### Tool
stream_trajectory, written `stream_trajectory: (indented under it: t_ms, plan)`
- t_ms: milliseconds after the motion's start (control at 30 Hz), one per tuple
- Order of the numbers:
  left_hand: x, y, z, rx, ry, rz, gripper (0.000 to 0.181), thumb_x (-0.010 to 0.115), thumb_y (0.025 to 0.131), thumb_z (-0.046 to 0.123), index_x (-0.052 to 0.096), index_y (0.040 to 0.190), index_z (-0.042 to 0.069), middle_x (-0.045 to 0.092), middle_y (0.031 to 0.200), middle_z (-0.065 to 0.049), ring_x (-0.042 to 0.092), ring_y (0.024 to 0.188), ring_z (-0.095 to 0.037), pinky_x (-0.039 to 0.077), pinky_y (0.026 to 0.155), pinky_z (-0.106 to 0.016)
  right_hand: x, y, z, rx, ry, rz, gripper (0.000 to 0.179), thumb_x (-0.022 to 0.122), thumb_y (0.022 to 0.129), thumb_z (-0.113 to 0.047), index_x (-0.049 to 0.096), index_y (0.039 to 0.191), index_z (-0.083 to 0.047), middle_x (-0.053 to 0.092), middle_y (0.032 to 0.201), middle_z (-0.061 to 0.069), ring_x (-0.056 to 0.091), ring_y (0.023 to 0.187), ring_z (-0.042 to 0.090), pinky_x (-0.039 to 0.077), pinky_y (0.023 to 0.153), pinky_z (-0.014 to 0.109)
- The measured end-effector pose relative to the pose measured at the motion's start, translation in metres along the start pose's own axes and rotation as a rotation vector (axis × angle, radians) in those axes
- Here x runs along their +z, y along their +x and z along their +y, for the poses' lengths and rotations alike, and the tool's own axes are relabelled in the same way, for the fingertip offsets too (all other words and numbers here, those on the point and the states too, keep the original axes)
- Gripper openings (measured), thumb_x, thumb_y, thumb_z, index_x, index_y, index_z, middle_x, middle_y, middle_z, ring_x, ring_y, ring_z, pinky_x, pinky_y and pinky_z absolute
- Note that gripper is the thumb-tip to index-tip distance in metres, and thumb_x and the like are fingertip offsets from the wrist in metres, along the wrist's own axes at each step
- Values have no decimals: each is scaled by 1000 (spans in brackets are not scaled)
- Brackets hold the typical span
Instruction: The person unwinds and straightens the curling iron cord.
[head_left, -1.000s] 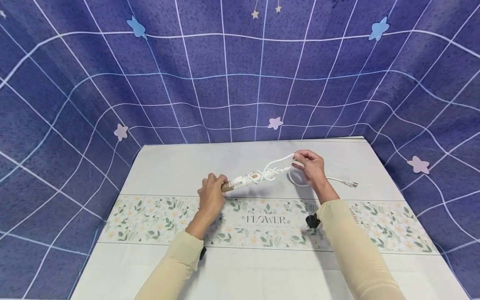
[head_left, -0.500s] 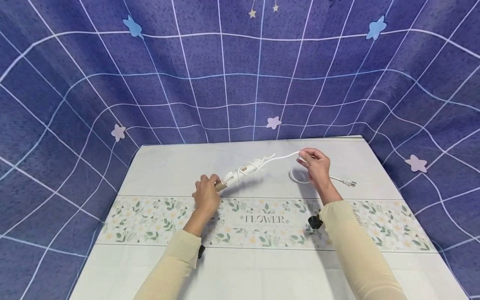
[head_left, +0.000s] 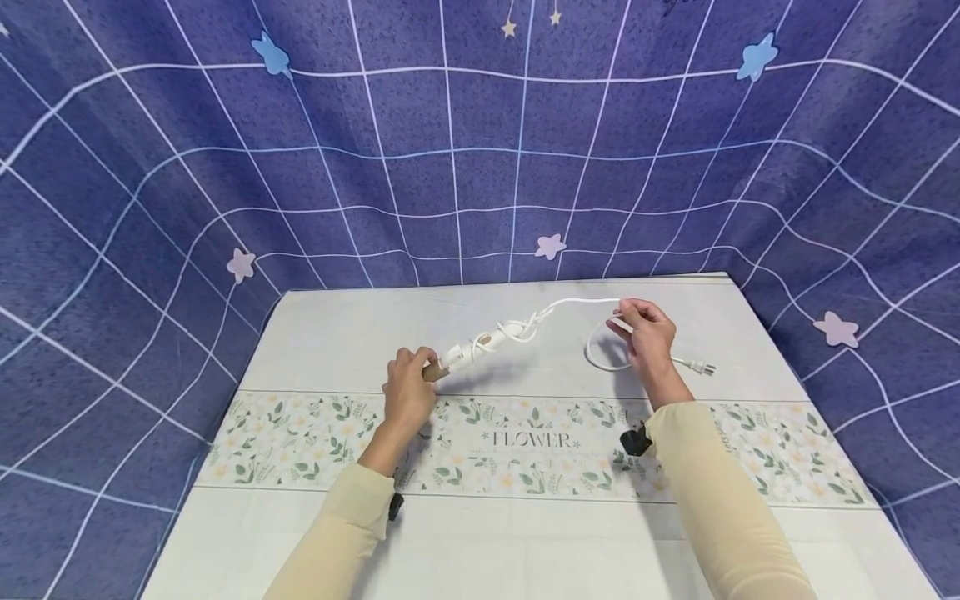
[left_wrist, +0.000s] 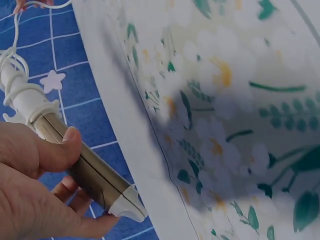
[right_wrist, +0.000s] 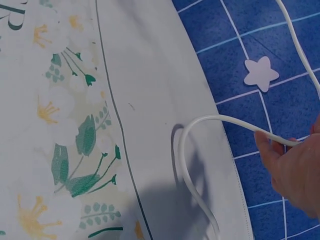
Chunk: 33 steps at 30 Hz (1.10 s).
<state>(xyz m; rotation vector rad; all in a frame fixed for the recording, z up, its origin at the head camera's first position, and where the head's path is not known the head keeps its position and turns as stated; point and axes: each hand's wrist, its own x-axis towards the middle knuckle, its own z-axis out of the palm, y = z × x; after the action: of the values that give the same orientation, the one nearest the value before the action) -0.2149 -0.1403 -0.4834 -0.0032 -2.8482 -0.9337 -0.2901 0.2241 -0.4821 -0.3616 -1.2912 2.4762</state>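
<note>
My left hand (head_left: 408, 390) grips a hair straightener (head_left: 459, 356) by its brownish-gold barrel, its white handle slanting up to the right. Up close in the left wrist view, thumb and fingers wrap the gold barrel (left_wrist: 92, 167), which ends in a white tip (left_wrist: 129, 205). Loose turns of white power cord (head_left: 517, 329) circle the handle. From there the cord runs over to my right hand (head_left: 651, 337), which pinches it between thumb and fingers. A slack loop (right_wrist: 185, 160) hangs below that hand in the right wrist view. The plug (head_left: 701, 367) lies to its right.
A white table cover (head_left: 360, 325) with a floral band (head_left: 315, 437) lettered FLOWER lies under both hands. Behind and at both sides hangs a blue curtain (head_left: 480, 183) with grid lines and stars.
My right hand has moved right with the cord, drawing out a longer stretch. The cord's turns on the handle have shifted, and my left hand has moved slightly left with the hair straightener.
</note>
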Motion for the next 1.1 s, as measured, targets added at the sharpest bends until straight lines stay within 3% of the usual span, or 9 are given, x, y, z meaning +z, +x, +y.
stream_trajectory:
  t_ms: [200, 400, 767, 1100]
  plan:
    - [1, 1, -7, 62, 81, 47, 46, 69, 75, -11, 62, 113, 13, 48, 101, -6, 45, 97, -28, 39, 87, -56, 0, 2, -7, -13, 63, 64, 7, 69, 84, 3, 64, 87, 6, 62, 78, 12, 64, 73, 24, 52, 84, 50]
    - [0, 1, -13, 71, 126, 88, 41, 70, 75, -9, 64, 110, 13, 48, 99, -6, 44, 95, -27, 36, 89, -56, 1, 3, -13, -68, 106, 103, 3, 67, 85, 7, 64, 84, 6, 61, 75, 13, 64, 68, 24, 55, 75, 48]
    - [-7, 5, -25, -22, 172, 91, 36, 70, 78, -4, 62, 109, 12, 48, 101, -11, 44, 97, -31, 39, 83, -57, -5, 5, -17, -104, 149, 157, 5, 69, 83, 7, 64, 83, 6, 61, 72, 11, 64, 63, 22, 54, 73, 48]
    - [-14, 7, -37, -102, 108, 90, 39, 71, 79, -4, 58, 113, 11, 47, 107, -15, 46, 101, -36, 40, 80, -59, -14, 9, -18, -93, 148, 208, 6, 68, 83, 7, 63, 83, 5, 60, 73, 11, 65, 61, 22, 54, 72, 47]
